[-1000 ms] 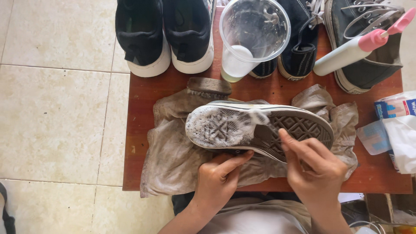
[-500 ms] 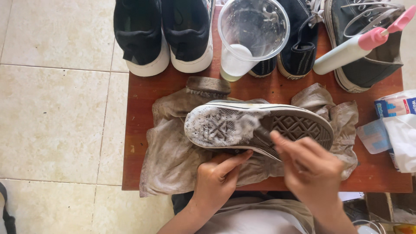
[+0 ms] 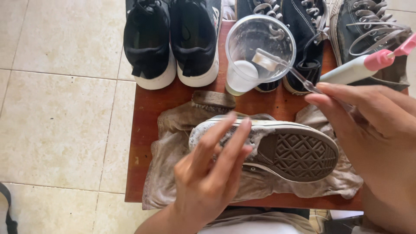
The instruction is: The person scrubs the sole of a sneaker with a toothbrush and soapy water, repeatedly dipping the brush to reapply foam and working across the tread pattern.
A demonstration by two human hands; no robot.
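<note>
right hand (image 3: 377, 130) fingers pinching clear toothbrush (image 3: 286, 69) dipped in plastic cup (image 3: 260, 47), left hand (image 3: 208, 173) fingers released over upturned sneaker (image 3: 294, 151), lying sole-up on dirty rag (image 3: 173, 151), red surface (image 3: 145, 112)

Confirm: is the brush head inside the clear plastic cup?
Yes, the right hand holds a clear-handled brush whose head dips into the clear plastic cup.

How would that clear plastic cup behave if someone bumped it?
The clear plastic cup looks thin-walled and light, holding only a little white liquid, so it would probably tip easily. The toothbrush leaning inside, held by the right hand, could lever it over.
</note>
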